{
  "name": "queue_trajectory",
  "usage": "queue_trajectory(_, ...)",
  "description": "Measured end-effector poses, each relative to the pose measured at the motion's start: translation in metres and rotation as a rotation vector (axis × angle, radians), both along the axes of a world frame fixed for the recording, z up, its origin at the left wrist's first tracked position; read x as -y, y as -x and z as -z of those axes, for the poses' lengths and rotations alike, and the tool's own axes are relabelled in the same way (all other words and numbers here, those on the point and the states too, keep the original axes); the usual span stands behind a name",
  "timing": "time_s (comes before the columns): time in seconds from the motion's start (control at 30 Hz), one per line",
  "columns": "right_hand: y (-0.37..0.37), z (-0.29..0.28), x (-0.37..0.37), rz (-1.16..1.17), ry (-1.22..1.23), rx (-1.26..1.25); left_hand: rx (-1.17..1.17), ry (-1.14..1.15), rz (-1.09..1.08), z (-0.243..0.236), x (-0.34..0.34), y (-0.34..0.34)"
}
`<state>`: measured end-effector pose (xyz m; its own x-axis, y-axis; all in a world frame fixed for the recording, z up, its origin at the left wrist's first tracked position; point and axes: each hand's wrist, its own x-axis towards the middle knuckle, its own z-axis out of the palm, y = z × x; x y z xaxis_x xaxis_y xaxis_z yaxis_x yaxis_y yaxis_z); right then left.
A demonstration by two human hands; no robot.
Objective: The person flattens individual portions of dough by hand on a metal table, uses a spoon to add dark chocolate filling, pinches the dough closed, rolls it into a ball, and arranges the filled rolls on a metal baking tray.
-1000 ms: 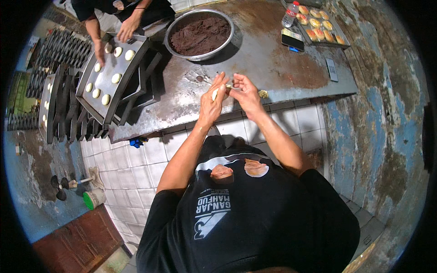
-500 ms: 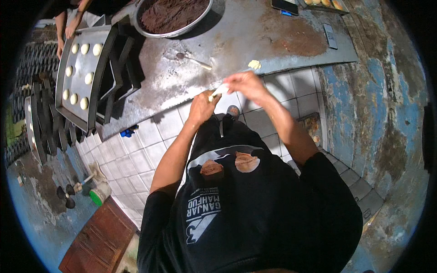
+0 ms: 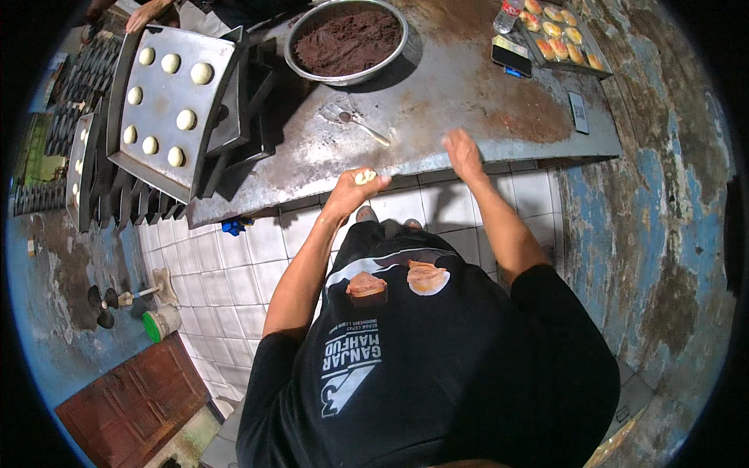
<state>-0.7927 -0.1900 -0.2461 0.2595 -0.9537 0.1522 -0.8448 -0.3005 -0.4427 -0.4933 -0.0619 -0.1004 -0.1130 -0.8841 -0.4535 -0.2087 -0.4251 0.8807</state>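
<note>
My left hand is closed round pale cream dough just before the table's front edge. My right hand is raised at the table's edge, blurred and apart from my left; whether anything is in its fingertips I cannot make out. A spoon with dark material in it lies on the metal surface between and beyond my hands. Farther back sits a steel bowl of dark brown filling.
At left, a metal tray of several dough balls rests on stacked trays, with a co-worker's hand at its corner. At back right are a tray of baked buns, a bottle and phones. A wall borders the right.
My hands have separated: the left moved slightly down with the dough, the right moved rightward onto the table's edge. The co-worker's hands have drawn back to the left tray's top corner.
</note>
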Motion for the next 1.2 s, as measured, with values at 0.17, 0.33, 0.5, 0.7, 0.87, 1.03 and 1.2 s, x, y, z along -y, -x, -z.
queue_trajectory(0.17, -0.048, -0.082, -0.026, -0.192, 0.1, 0.191, -0.051, 0.202, -0.222, -0.045, -0.015, 0.004)
queue_trajectory(0.33, -0.119, -0.175, -0.024, -0.543, -0.766, 0.897, 0.0, 0.281, -0.166, -0.052, -0.012, -0.001)
queue_trajectory(0.5, -0.16, -0.261, -0.038, -0.815, -0.505, 0.278, 0.032, 0.217, -0.088, -0.071, -0.016, -0.02)
queue_trajectory(0.7, -0.215, -0.216, -0.079, -0.683, 0.283, 0.771, -0.374, 0.23, -0.456, -0.087, -0.03, -0.059)
queue_trajectory(0.87, -0.289, -0.201, -0.089, -0.49, -0.433, 0.951, -0.585, 0.426, -0.637, -0.089, -0.03, -0.09)
queue_trajectory(1.03, -0.38, -0.222, -0.1, -0.45, -1.17, 1.393, -0.431, 0.519, -0.751, -0.085, -0.022, -0.179)
queue_trajectory(1.2, -0.487, -0.23, -0.064, -0.441, -1.45, 1.395, -0.426, 0.593, -0.787, -0.088, -0.021, -0.282)
